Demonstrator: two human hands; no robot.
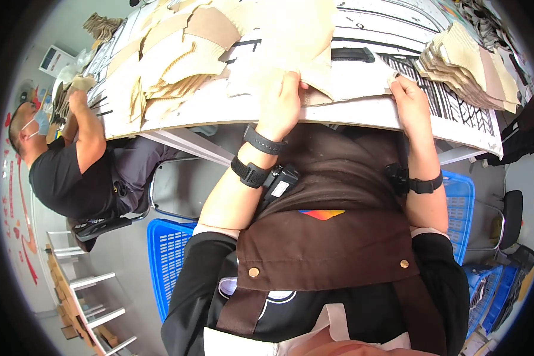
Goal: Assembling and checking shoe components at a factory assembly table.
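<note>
A pale beige sheet of fabric-like material [362,83] lies at the table's near edge, in front of my body. My right hand [410,101] pinches its right corner between thumb and fingers. My left hand [282,98] is closed at the sheet's left part, its fingertips pressed on the beige material; overexposure blurs the detail there. A dark oblong object [352,55] is just beyond the sheet. Left of my left hand, several layered beige and tan ribbed pieces [184,62] spread over the table. To the right of my right hand stands a stack of similar ribbed pieces [466,68].
The white table [219,113] has black line drawings. At the left, a masked person in black [71,172] sits handling pieces at the same table. Blue plastic crates [166,255] stand on either side of me. A chair [507,219] is at the right, a white rack [95,296] lower left.
</note>
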